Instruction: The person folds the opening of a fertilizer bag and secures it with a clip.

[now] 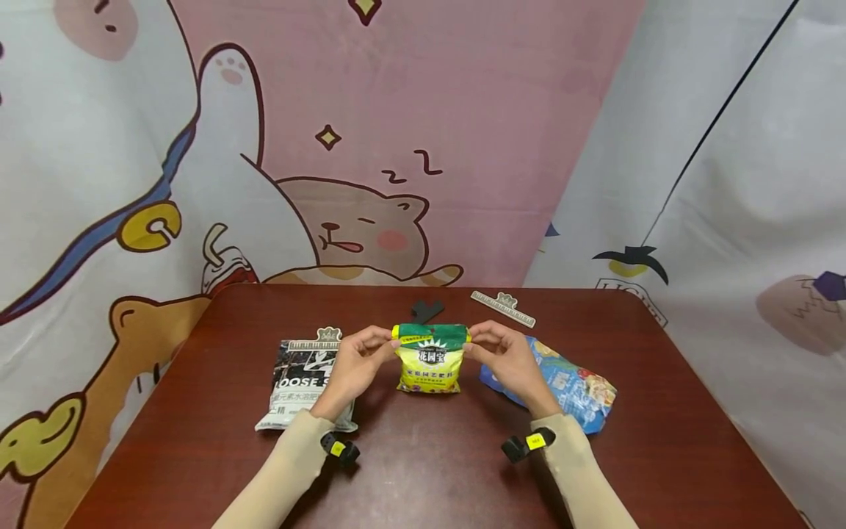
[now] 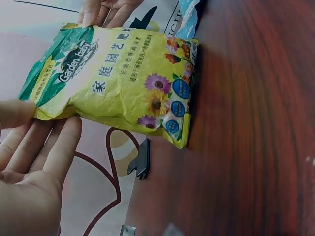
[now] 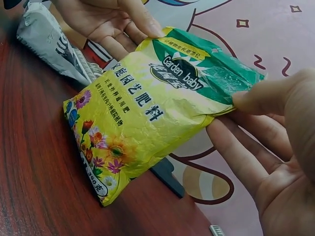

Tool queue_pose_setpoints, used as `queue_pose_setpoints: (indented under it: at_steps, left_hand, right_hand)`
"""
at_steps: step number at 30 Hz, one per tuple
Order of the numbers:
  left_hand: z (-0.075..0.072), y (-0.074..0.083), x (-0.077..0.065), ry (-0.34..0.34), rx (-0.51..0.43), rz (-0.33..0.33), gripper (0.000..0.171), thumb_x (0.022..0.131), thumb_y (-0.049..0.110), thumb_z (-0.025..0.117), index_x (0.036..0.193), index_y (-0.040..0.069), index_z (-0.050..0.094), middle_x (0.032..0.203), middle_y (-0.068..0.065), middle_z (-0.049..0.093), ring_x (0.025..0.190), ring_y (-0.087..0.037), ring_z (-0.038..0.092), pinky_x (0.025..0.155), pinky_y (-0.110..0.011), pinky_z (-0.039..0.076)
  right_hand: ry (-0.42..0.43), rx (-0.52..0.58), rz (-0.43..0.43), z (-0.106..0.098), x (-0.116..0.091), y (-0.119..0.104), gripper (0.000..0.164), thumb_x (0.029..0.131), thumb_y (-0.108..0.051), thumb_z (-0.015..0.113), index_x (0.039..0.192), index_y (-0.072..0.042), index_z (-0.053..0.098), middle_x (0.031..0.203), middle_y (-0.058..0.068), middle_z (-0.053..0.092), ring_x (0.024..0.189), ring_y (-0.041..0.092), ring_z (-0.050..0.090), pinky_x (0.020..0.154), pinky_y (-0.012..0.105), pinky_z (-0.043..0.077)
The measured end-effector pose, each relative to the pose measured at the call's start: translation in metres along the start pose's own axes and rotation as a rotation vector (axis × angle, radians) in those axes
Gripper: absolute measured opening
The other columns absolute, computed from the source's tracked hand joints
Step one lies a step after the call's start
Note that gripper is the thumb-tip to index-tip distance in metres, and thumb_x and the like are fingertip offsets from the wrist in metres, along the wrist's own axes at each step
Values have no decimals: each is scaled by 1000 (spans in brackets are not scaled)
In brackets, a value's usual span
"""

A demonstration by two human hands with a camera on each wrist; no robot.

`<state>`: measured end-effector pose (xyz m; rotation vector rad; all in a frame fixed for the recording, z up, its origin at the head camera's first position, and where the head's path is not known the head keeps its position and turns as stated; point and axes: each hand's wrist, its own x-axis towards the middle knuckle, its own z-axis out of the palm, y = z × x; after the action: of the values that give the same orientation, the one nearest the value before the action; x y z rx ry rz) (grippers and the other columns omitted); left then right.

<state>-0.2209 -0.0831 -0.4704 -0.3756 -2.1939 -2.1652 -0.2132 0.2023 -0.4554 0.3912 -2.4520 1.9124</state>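
A yellow and green fertilizer bag [image 1: 431, 367] stands upright at the middle of the table, printed with flowers and "Garden baby". My left hand [image 1: 360, 365] pinches its upper left corner between thumb and fingers. At the upper right corner, my right hand [image 1: 507, 361] pinches it the same way. In the left wrist view the bag [image 2: 118, 78] shows its front, with the left thumb on top and the fingers beneath. The right wrist view shows the bag [image 3: 142, 113] with both hands at its green top edge.
Left of the bag lies a black and white bag [image 1: 294, 389] with a ruler-edged clip [image 1: 327, 339] on its top. A blue bag [image 1: 575, 386] lies partly behind the right forearm. Toward the back are a black clip [image 1: 426, 311] and another light clip [image 1: 504, 307].
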Motion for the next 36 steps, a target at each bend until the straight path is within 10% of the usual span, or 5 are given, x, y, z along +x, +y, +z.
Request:
queue_pose_setpoints:
  at_steps: [13, 21, 36]
  left_hand:
    - [-4, 1, 0, -48, 68, 59, 20, 91, 8, 78, 110, 6, 74, 103, -18, 78, 91, -19, 76, 80, -23, 57]
    - [-5, 2, 1, -80, 7, 78, 32, 91, 3, 75, 122, 8, 68, 107, -25, 76, 89, -23, 78, 87, -52, 60]
    - [-7, 1, -1, -126, 174, 136, 30, 95, 14, 74, 124, 22, 76, 124, -2, 75, 107, -20, 74, 87, -27, 58]
  right_hand:
    - [-21, -15, -67, 1, -2, 2, 30, 93, -16, 77, 120, -13, 64, 105, 16, 77, 96, 20, 73, 81, 31, 58]
    - [-42, -35, -130, 0, 0, -1, 45, 93, -13, 76, 136, -20, 63, 104, 11, 78, 99, 20, 75, 79, 31, 59]
    - [-83, -183, -149, 1, -5, -7, 36, 97, -19, 73, 131, -30, 70, 118, 4, 72, 99, 28, 74, 70, 39, 59]
